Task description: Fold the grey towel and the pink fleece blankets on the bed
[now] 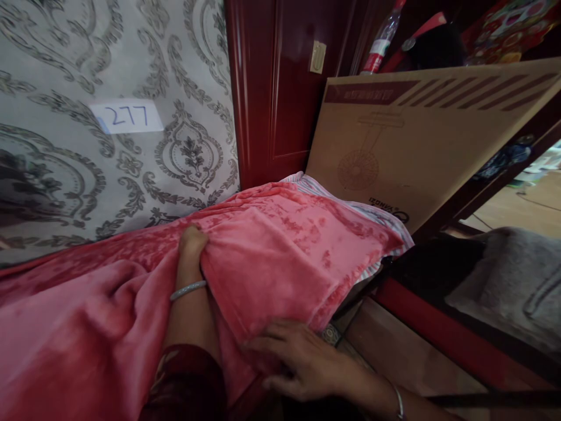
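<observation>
- Pink blanket (280, 257) is spread out in front of the cardboard box (377, 140) and runs off left of it
- Left hand (193, 238), left of the box, is fisted around a bunch of blanket
- Right hand (307, 356), well this side of the box, is at the blanket's edge, kinda blurry, can't tell if it's pinching
- Red-labelled bottle (380, 47) pokes up behind the box

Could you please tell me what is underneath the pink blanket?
A striped cloth peeks out from under the pink blanket along its far edge and right-hand corner. Whatever else lies beneath is covered, so I cannot tell.
</observation>
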`<move>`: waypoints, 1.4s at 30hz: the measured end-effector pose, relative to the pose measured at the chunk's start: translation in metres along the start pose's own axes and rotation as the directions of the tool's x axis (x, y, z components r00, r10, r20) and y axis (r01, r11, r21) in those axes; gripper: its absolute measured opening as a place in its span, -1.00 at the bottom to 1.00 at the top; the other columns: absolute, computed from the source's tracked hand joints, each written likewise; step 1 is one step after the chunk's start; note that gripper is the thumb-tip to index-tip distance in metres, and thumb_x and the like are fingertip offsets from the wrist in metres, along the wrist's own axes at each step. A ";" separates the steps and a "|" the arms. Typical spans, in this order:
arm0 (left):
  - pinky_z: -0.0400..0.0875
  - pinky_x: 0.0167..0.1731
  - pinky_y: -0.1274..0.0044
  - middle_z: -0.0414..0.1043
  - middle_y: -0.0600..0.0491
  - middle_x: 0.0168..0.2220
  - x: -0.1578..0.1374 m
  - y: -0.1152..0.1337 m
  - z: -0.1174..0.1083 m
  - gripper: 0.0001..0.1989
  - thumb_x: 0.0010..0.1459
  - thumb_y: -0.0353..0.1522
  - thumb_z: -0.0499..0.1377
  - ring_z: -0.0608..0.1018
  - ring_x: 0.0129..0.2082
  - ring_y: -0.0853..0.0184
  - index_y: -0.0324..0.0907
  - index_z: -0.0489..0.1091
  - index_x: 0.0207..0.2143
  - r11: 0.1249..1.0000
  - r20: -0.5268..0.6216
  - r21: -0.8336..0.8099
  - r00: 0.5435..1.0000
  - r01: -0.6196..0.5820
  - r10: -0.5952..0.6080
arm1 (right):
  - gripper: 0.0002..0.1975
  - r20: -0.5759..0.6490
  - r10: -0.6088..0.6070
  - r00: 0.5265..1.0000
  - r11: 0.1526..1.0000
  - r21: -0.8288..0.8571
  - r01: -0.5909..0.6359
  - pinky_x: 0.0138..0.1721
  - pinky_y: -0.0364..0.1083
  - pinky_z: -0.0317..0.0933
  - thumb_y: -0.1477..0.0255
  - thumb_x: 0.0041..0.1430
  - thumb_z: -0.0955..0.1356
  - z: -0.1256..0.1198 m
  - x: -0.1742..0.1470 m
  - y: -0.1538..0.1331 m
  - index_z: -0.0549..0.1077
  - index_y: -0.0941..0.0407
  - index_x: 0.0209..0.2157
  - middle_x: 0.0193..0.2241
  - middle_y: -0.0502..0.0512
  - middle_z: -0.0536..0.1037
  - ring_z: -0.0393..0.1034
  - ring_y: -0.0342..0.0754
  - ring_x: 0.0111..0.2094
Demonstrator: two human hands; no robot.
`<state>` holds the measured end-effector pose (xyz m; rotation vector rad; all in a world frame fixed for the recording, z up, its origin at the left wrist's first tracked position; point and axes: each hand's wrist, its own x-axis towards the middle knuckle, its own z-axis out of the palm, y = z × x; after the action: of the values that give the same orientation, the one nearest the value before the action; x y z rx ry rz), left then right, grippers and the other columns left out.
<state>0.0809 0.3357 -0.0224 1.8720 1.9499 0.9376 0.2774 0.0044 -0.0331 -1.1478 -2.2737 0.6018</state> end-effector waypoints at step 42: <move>0.50 -0.05 0.25 0.42 -0.08 0.07 -0.029 0.066 0.006 -0.59 0.28 -0.18 0.20 0.53 -0.01 0.17 -0.19 0.37 0.10 0.896 0.050 0.421 0.989 -0.145 0.136 | -0.26 -0.408 0.252 0.877 0.939 0.321 -0.121 0.29 0.11 0.10 0.48 0.04 0.37 -0.089 0.002 0.135 0.29 0.07 0.31 0.29 0.15 0.33 0.24 0.09 0.28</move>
<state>0.1399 0.3062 0.0071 2.2702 2.1633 0.5531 0.4122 0.0931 -0.0447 -1.2222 -1.6393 0.6408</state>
